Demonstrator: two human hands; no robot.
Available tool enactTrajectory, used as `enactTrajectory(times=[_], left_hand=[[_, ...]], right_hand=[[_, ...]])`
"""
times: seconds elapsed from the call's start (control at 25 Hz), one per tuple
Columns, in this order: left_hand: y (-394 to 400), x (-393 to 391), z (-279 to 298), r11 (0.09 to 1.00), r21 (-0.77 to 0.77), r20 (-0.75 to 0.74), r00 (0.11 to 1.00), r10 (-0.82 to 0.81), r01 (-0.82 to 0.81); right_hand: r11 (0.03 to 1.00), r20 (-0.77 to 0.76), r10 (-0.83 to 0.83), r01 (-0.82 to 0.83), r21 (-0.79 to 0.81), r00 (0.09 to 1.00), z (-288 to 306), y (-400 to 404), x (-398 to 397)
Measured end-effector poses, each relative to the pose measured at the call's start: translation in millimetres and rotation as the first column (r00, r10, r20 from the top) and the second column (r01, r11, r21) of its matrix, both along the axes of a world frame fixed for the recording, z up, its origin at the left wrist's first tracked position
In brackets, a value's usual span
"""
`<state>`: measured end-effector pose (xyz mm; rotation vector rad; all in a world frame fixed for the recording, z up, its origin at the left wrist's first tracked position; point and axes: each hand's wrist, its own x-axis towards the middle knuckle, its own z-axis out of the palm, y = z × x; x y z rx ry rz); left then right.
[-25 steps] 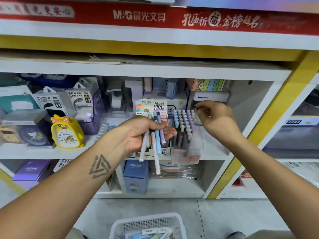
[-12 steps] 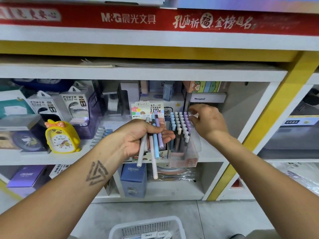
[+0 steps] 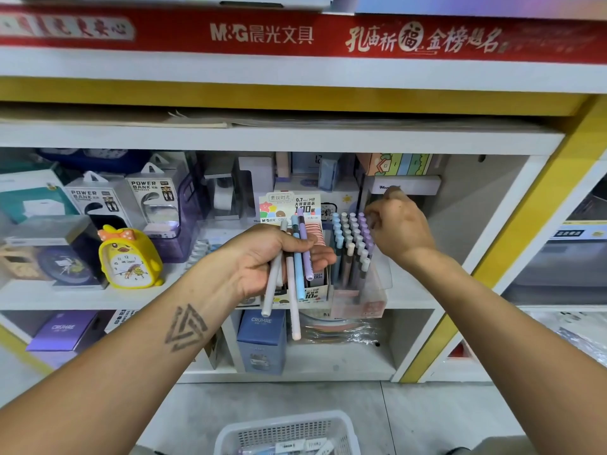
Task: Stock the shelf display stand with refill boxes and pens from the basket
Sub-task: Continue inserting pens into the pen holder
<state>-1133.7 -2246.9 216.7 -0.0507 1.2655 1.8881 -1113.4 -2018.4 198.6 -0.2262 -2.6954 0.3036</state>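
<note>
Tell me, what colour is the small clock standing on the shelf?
The clock is yellow with an orange bow on top, seen in the head view.

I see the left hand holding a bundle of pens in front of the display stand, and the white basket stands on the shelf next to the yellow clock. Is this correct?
Not fully. The head view shows the white basket on the floor below the shelves, not on the shelf beside the yellow clock. The rest holds: the left hand grips a bundle of pens in front of the display stand.

Four pastel pens (image 3: 293, 264) fanned upright before the clear display stand (image 3: 356, 284), which holds upright capped pens; white basket (image 3: 285, 433) near, on the floor.
</note>
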Motion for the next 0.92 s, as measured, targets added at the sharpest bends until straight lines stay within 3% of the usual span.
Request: enactTrajectory(times=[0.2, 0.36, 0.64, 0.72, 0.84, 0.88, 0.92], left_hand=[[-2, -1, 0, 1.000, -0.004, -0.003, 1.000, -0.001, 0.001], [-3, 0, 1, 1.000, -0.016, -0.014, 1.000, -0.003, 0.003], [2, 11, -1, 1.000, -0.030, -0.027, 1.000, -0.008, 0.008], [1, 12, -1, 0.999, -0.033, -0.021, 1.000, -0.013, 0.012], [-1, 12, -1, 0.999, -0.030, -0.011, 1.000, -0.021, 0.021], [-1, 11, -1, 0.999, -0.030, -0.015, 1.000, -0.022, 0.022], [-2, 11, -1, 0.999, -0.032, -0.020, 1.000, -0.022, 0.022]], right_hand=[[0.999, -0.237, -0.035, 0.028, -0.034, 0.971, 35, 5, 9], [0.996, -0.336, 0.020, -0.048, -0.074, 0.941, 49, 23, 38], [0.938, -0.306, 0.150, -0.232, -0.256, 0.940, 51, 28, 70], [0.888, -0.258, 0.161, -0.254, -0.384, 0.953, 50, 25, 70], [0.655, -0.289, 0.218, -0.360, -0.665, 0.932, 50, 11, 68], [0.638, -0.293, 0.246, -0.382, -0.669, 0.924, 48, 5, 66], [0.692, -0.279, 0.272, -0.389, -0.609, 0.921, 44, 0, 65]])
